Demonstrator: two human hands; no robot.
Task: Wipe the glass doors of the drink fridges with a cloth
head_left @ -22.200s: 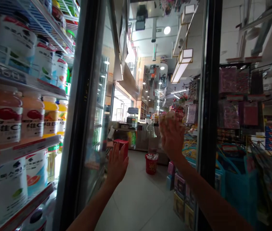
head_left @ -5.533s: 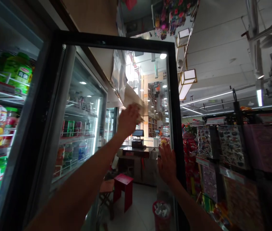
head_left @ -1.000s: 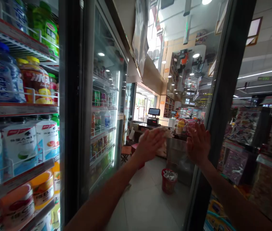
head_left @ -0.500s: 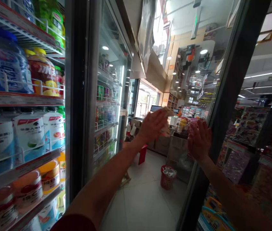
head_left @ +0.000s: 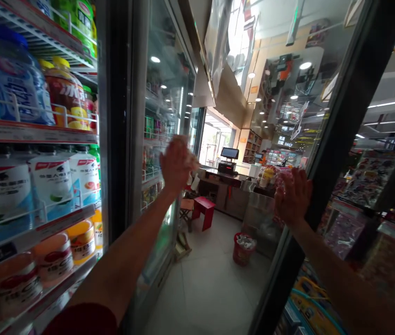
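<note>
Shelved drink bottles (head_left: 47,186), red stool (head_left: 206,210), red bin (head_left: 242,249), checkout counter (head_left: 225,193)

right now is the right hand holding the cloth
No, the right hand lies flat and bare on the glass door; the cloth is under the left hand.

A shop interior with a pale tiled floor (head_left: 211,288). On the left, cooler shelves (head_left: 33,135) hold rows of bottled drinks. Further back stands a counter (head_left: 228,197) with a till screen (head_left: 229,153) on it, a red stool (head_left: 206,211) just beside it and a red bin (head_left: 242,249) on the floor near it. Round ceiling lights (head_left: 305,65) glow overhead, and daylight comes through a doorway (head_left: 214,139). Racks of packaged goods (head_left: 371,181) fill the right side.
</note>
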